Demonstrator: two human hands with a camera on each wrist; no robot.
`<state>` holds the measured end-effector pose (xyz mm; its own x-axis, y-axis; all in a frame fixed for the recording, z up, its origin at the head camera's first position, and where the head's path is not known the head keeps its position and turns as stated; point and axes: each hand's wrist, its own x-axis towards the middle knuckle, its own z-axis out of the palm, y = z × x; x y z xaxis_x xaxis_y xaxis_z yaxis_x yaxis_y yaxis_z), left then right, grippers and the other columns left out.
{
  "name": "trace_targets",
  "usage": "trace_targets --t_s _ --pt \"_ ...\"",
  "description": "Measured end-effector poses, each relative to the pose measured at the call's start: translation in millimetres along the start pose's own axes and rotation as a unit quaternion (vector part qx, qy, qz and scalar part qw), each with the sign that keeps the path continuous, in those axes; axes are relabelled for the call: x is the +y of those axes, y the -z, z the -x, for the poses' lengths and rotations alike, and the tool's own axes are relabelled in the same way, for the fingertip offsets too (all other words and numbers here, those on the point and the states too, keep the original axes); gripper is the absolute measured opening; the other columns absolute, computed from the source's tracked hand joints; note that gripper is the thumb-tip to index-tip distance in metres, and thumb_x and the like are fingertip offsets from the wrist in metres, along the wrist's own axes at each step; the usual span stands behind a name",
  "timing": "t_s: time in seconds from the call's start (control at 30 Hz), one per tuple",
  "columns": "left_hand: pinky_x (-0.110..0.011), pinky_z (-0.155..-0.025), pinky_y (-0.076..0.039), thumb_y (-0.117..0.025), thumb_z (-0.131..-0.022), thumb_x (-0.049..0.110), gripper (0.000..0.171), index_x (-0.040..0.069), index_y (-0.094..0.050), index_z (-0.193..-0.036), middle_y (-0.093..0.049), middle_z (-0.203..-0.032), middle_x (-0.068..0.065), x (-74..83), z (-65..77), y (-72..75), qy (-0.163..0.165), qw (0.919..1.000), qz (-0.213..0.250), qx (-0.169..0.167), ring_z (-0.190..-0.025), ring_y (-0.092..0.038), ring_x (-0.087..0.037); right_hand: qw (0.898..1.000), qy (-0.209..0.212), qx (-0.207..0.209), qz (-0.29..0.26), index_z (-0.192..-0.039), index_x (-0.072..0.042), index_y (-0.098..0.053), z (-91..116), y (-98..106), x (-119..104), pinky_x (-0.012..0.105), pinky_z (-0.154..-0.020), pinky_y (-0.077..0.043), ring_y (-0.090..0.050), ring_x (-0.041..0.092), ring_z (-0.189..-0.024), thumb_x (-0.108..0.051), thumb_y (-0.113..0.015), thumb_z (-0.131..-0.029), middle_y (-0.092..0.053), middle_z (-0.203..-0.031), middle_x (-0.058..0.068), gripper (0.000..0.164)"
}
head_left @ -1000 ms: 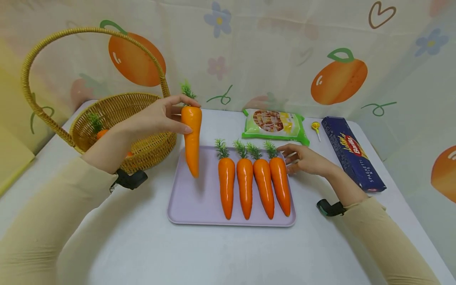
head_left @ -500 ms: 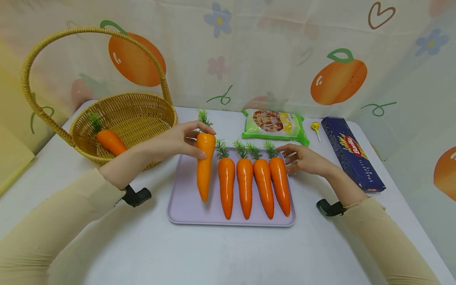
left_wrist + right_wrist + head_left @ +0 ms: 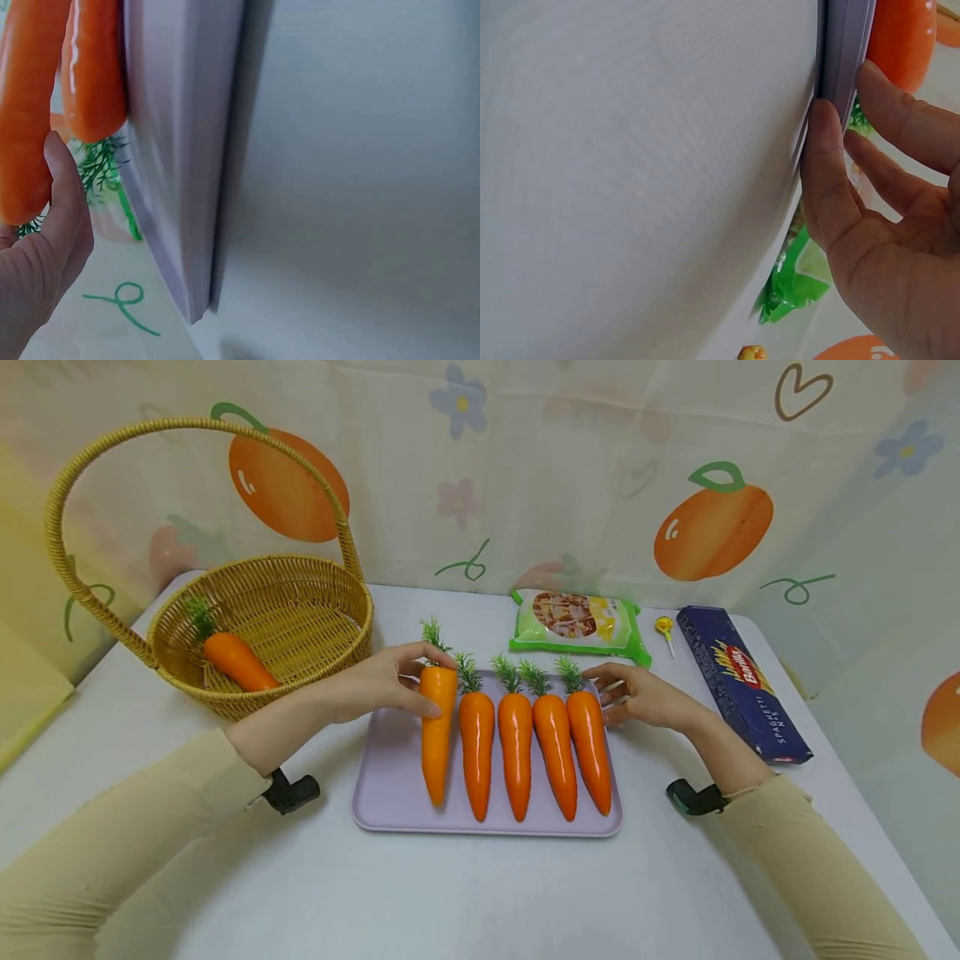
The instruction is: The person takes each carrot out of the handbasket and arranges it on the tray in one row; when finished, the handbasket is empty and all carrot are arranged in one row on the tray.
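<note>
My left hand grips an orange carrot with a green leafy top, close over the left part of the lilac tray. Its tip points toward me. In the left wrist view the thumb lies along the carrot. Several more carrots lie side by side on the tray, leaves pointing away. At the tray's far right corner, my right hand holds the rim, beside the rightmost carrot. The right wrist view shows fingertips against the tray's outer edge.
A wicker basket with a tall handle stands at the left, holding a carrot. Behind the tray lies a green-and-white food packet. A yellow lollipop and a blue spaghetti box lie at the right.
My left hand has moved right and lower with its carrot, from beside the basket to next to the leftmost carrot on the tray. The right hand has stayed still.
</note>
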<state>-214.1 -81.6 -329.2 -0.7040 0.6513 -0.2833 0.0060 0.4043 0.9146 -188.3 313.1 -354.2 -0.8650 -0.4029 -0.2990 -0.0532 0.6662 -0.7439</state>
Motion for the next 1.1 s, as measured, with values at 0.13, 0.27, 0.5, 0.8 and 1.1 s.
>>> trace_targets --t_s 0.13,0.27,0.5,0.8,1.1 --pt "-0.030 -0.088 -0.051 -0.078 -0.079 0.010 0.061 0.015 -0.050 -0.133 -0.057 -0.127 -0.014 -5.2 -3.0 -3.9 0.000 1.0000 -0.002 0.000 -0.109 -0.059 -0.027 1.000 -0.001 0.000 0.000 -0.144 0.002 -0.043 0 0 0 0.031 -0.086 -0.058 -0.058 0.033 -0.112 0.005 -0.066 -0.082 -0.048 -0.138 0.027 0.066" --pt "-0.031 -0.090 -0.048 -0.078 -0.078 0.010 0.061 0.016 -0.051 -0.132 -0.058 -0.126 -0.014 -9.1 -5.0 -7.1 0.004 0.9999 -0.014 0.006 -0.110 -0.057 -0.027 1.000 -0.002 -0.001 0.000 -0.144 0.002 -0.042 0 0 1 0.032 -0.086 -0.059 -0.058 0.033 -0.112 0.005 -0.066 -0.083 -0.048 -0.138 0.027 0.066" --pt "-0.030 -0.087 -0.051 -0.078 -0.079 0.011 0.061 0.016 -0.052 -0.134 -0.058 -0.124 -0.015 -15.2 -8.6 -11.6 0.021 0.9995 -0.020 0.013 -0.109 -0.056 -0.026 1.000 0.001 0.001 0.001 -0.144 0.002 -0.042 1 0 0 0.030 -0.087 -0.058 -0.058 0.032 -0.111 0.004 -0.066 -0.084 -0.049 -0.136 0.027 0.065" --pt "-0.030 -0.084 -0.060 -0.076 -0.083 0.008 0.062 0.010 -0.052 -0.139 -0.051 -0.124 -0.019 -16.8 -7.9 -17.3 0.048 0.9986 0.005 0.020 -0.103 -0.059 -0.023 1.000 -0.001 0.003 0.004 -0.145 0.002 -0.042 1 0 -1 0.032 -0.086 -0.058 -0.058 0.034 -0.113 0.003 -0.066 -0.083 -0.049 -0.137 0.028 0.066" --pt "-0.027 -0.085 -0.052 -0.082 -0.080 0.018 0.058 0.015 -0.060 -0.134 -0.059 -0.127 -0.017 -20.5 -10.6 -19.2 0.034 0.9953 -0.071 0.055 -0.110 -0.056 -0.026 1.000 -0.002 0.003 0.004 -0.145 0.002 -0.042 2 0 -2 0.031 -0.086 -0.058 -0.059 0.034 -0.113 0.003 -0.066 -0.083 -0.048 -0.137 0.028 0.066"
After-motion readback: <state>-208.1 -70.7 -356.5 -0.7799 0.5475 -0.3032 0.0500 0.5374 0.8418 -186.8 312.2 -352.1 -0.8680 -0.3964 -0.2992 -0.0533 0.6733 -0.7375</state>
